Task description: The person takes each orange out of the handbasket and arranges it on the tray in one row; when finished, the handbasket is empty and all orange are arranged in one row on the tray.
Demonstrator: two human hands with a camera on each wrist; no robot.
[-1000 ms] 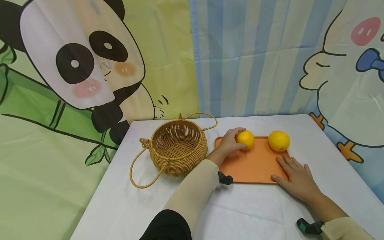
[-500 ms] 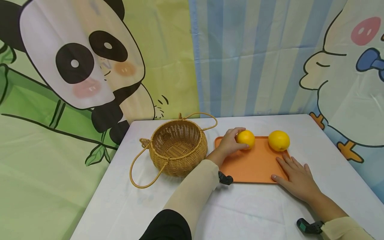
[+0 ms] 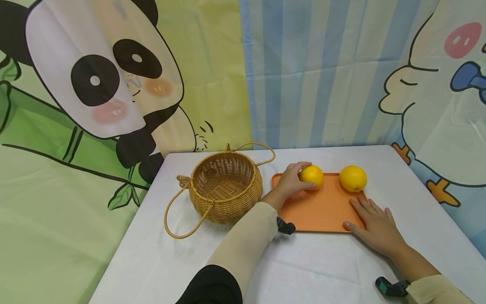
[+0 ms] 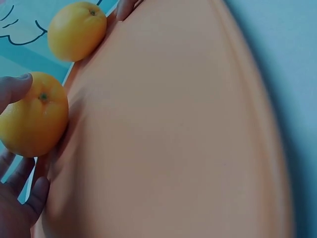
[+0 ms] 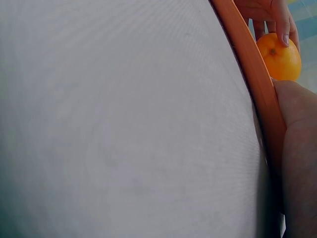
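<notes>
My left hand (image 3: 291,182) holds an orange (image 3: 313,177) at the back left of an orange-coloured tray (image 3: 319,213), thumb on the near side and fingers round the far side. In the left wrist view, the thumb (image 4: 15,90) presses on this orange and some fingers lie under it. A second, yellower orange (image 3: 353,178) sits at the tray's back right corner. Fingers spread and straight, my right hand (image 3: 376,226) rests on the tray's right edge, just in front of that second orange. The right wrist view shows the held orange (image 5: 281,58) beyond the tray's rim.
A round wicker basket (image 3: 224,185) stands left of the tray, its two loop handles folded outward; no fruit shows inside it. A white cloth (image 3: 322,270) covers the table. Behind the table hangs a printed curtain (image 3: 322,76) with cartoon animals.
The orange in my left hand has shifted very slightly to the right on the tray. My right hand, the second orange and the basket have stayed still.
</notes>
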